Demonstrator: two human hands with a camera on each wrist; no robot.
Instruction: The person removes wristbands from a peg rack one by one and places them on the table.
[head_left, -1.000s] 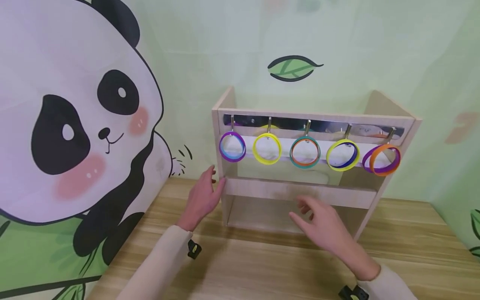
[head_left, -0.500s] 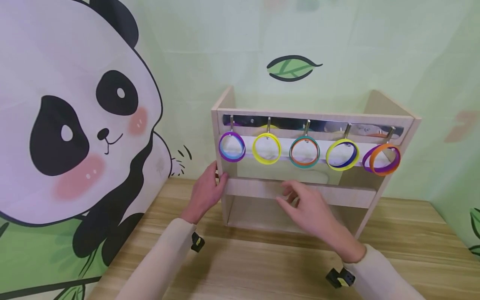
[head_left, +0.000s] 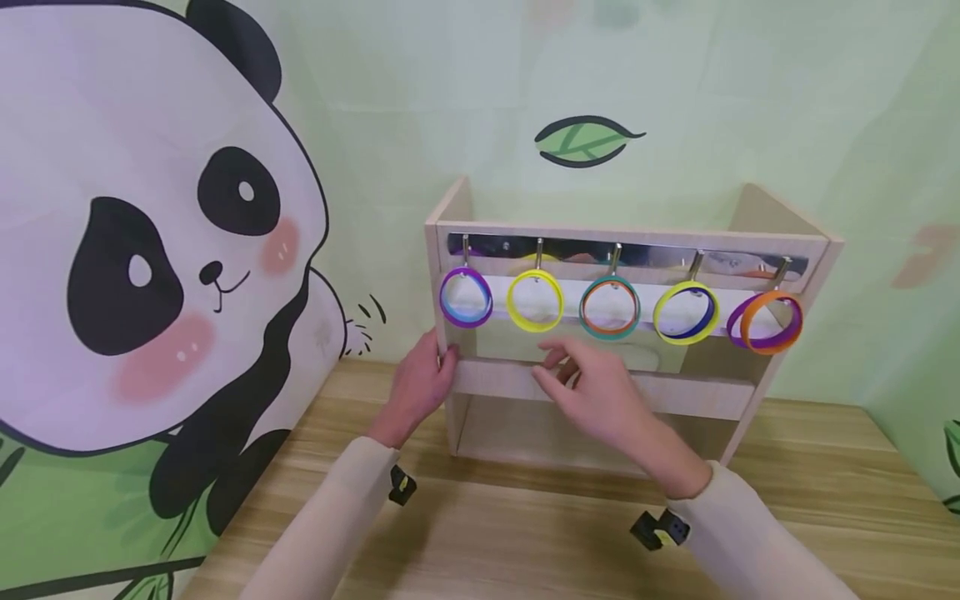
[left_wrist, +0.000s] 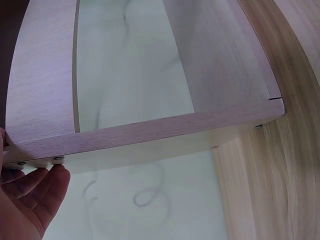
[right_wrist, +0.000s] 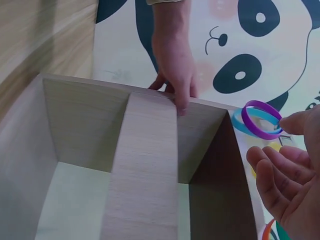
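Note:
A pale wooden rack [head_left: 495, 377] stands on the table, with coloured wristbands hanging from its hooks. My left hand [head_left: 414, 390] grips the rack's left side panel, thumb at the front edge; the left wrist view shows its fingers [left_wrist: 50, 192] against the outer face. Before the middle crossbar is my right hand [head_left: 600, 392], fingers loosely bent and holding nothing. Its fingertips are below the yellow wristband [head_left: 535, 328]. At far left hang a purple wristband [right_wrist: 248, 122] and a light blue one [right_wrist: 241, 127], close beyond the right thumb in the right wrist view.
A shiny metal hook rail [head_left: 487, 246] runs along the rack's top front. Further right hang a teal wristband [head_left: 611, 336] with an orange one, a yellow and blue pair, and an orange wristband [head_left: 797, 323] with a purple one. A panda-printed wall [head_left: 360, 208] stands behind.
My right hand has moved left and up, from the rack's lower middle to under the yellow wristband. The left hand has come in and taken hold of the left side panel.

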